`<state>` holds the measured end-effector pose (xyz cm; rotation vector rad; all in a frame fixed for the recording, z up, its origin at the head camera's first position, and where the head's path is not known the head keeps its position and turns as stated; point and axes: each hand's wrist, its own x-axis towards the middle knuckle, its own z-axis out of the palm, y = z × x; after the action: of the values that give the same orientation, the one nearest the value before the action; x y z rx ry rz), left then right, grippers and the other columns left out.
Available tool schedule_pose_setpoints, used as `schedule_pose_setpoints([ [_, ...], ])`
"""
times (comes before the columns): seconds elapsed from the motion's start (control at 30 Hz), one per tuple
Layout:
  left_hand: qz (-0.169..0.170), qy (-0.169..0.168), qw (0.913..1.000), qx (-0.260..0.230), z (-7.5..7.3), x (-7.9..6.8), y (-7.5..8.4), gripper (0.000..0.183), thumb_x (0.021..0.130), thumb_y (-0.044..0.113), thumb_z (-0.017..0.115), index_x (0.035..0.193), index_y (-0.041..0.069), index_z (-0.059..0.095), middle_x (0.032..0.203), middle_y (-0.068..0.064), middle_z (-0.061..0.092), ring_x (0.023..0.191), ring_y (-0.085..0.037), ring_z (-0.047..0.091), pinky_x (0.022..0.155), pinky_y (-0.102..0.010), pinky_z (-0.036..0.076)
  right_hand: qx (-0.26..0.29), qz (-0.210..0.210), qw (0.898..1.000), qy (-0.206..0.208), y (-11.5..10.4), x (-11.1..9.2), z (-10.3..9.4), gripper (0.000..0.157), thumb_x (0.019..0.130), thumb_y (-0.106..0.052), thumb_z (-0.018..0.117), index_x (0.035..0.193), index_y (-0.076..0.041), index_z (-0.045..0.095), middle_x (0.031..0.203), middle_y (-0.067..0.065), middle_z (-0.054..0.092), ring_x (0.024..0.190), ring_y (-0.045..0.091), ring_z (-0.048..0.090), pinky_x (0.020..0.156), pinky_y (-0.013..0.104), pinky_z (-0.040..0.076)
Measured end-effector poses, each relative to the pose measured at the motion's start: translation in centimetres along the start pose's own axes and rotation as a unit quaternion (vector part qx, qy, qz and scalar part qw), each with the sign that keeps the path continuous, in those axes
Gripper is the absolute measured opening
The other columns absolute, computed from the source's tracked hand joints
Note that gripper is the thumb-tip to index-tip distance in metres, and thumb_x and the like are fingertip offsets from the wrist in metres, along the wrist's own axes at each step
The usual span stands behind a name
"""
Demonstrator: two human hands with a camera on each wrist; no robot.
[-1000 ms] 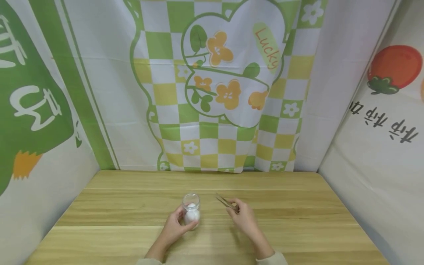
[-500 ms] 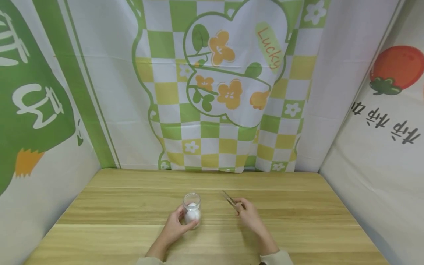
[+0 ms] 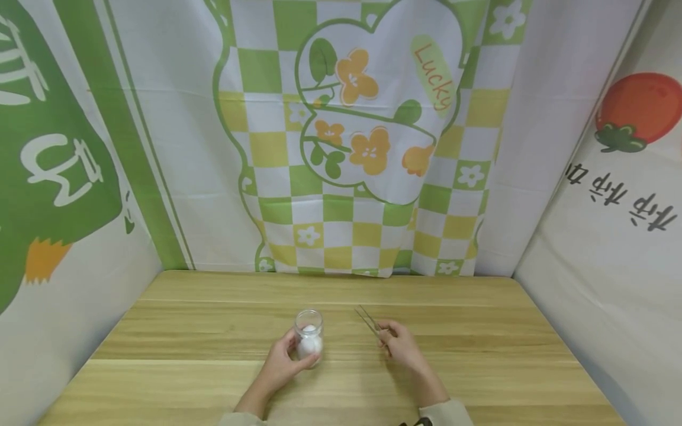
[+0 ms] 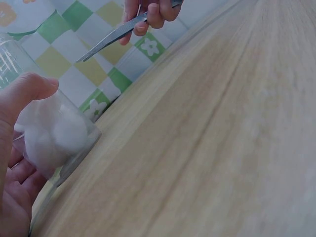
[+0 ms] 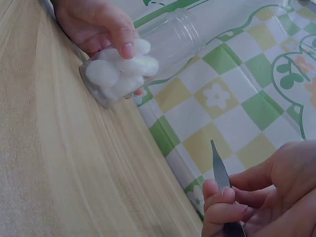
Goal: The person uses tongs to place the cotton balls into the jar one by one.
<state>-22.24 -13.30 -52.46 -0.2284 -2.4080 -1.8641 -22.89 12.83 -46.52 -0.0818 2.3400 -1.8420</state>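
Note:
A clear glass jar (image 3: 309,322) without a lid stands upright on the table, its lower part filled with several white cotton balls (image 5: 113,74). My left hand (image 3: 282,361) grips the jar low on its side, thumb across the front in the left wrist view. To the right of the jar, my right hand (image 3: 399,344) holds metal tweezers (image 4: 116,35) between thumb and fingers. The tweezers' tips are apart in the head view, point up and away to the left, and have nothing between them. They are clear of the jar.
The wooden table (image 3: 213,331) carries the jar. A green and yellow checked cloth (image 3: 341,236) hangs behind its far edge. Printed cloths hang at the left and right sides.
My right hand has moved a little to the right, away from the jar, with the tweezers, whose tips now show spread. The left hand and jar have stayed in place.

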Motion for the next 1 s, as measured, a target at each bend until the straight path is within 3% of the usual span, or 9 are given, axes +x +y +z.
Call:
schedule_pose_setpoints([
  [0.17, 0.001, 0.003, 1.0000, -0.002, 0.0, 0.0, 0.0, 0.063, 0.072, 0.010, 0.082, 0.130, 0.002, 0.056, 0.123, -0.016, 0.067, 0.113, -0.024, 0.065, 0.098, -0.019, 0.050, 0.058, 0.035, 0.998, -0.006, 0.5, 0.2, -0.2, 0.035, 0.098, -0.001, 0.041, 0.128, 0.017, 0.043, 0.072, 0.000, 0.052, 0.056, 0.006, 0.039, 0.045, 0.012, 0.031],
  [0.37, 0.000, 0.004, 1.0000, 0.002, 0.1, -0.1, 0.0, 0.064, 0.072, 0.009, 0.081, 0.130, 0.001, 0.055, 0.124, -0.017, 0.067, 0.112, -0.024, 0.065, 0.097, -0.019, 0.051, 0.079, 0.054, 0.995, -0.004, 0.8, 0.4, -0.4, 0.032, 0.098, -0.003, 0.045, 0.123, 0.017, 0.044, 0.071, -0.002, 0.057, 0.056, 0.003, 0.045, 0.046, 0.010, 0.037],
  [0.67, 0.005, -0.004, 1.0000, -0.001, 0.0, -0.1, 0.1, 0.064, 0.074, 0.011, 0.081, 0.131, 0.002, 0.054, 0.126, -0.017, 0.065, 0.114, -0.029, 0.064, 0.101, -0.035, 0.053, 0.139, 0.074, 0.986, -0.045, 1.4, 0.9, -1.0, 0.039, 0.097, -0.003, 0.047, 0.128, 0.019, 0.039, 0.078, 0.000, 0.062, 0.065, 0.003, 0.058, 0.057, 0.011, 0.050],
  [0.8, 0.002, -0.004, 1.0000, 0.000, 0.0, -0.1, 0.2, 0.064, 0.074, 0.012, 0.081, 0.131, 0.002, 0.054, 0.125, -0.017, 0.065, 0.113, -0.028, 0.064, 0.100, -0.032, 0.053, 0.144, 0.078, 0.985, -0.053, 1.7, 1.0, -1.1, 0.042, 0.097, -0.004, 0.048, 0.130, 0.020, 0.037, 0.077, -0.001, 0.065, 0.067, 0.003, 0.063, 0.061, 0.014, 0.053],
  [1.0, -0.001, -0.012, 0.9999, -0.003, -0.1, -0.1, 0.2, 0.064, 0.075, 0.012, 0.080, 0.132, 0.003, 0.054, 0.124, -0.016, 0.066, 0.111, -0.023, 0.064, 0.094, -0.018, 0.050, 0.138, 0.099, 0.985, -0.035, 1.8, 0.9, -1.1, 0.044, 0.095, -0.008, 0.054, 0.130, 0.016, 0.040, 0.078, -0.001, 0.069, 0.067, 0.005, 0.068, 0.061, 0.017, 0.056],
])
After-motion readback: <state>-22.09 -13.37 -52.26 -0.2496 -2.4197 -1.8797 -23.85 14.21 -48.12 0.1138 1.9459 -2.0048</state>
